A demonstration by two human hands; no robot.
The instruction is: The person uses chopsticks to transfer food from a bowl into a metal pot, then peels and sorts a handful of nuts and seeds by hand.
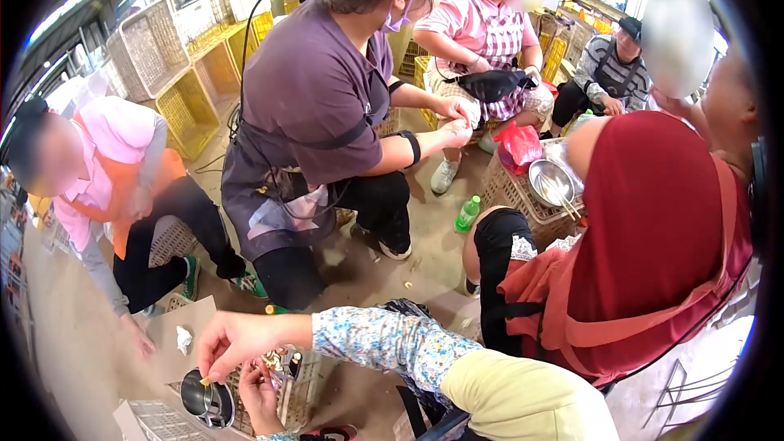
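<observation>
My right hand (238,341), reaching in from the right in a floral sleeve, pinches a small yellowish piece (207,381) between thumb and fingertips. Directly below it is a round, dark-looking metal bowl (196,396). My left hand (260,398) is raised beside the bowl, palm partly showing and fingers curled; whatever it holds, if anything, is too small to make out. Behind its fingers, small brown and pale pieces (282,359) lie on a plastic crate (304,392).
A person in pink and orange (114,155) bends at the left. Another in a purple shirt (310,82) sits ahead, and one in red (653,237) sits at the right. A green bottle (468,214) stands on the floor. A crate holds a metal bowl with chopsticks (555,189).
</observation>
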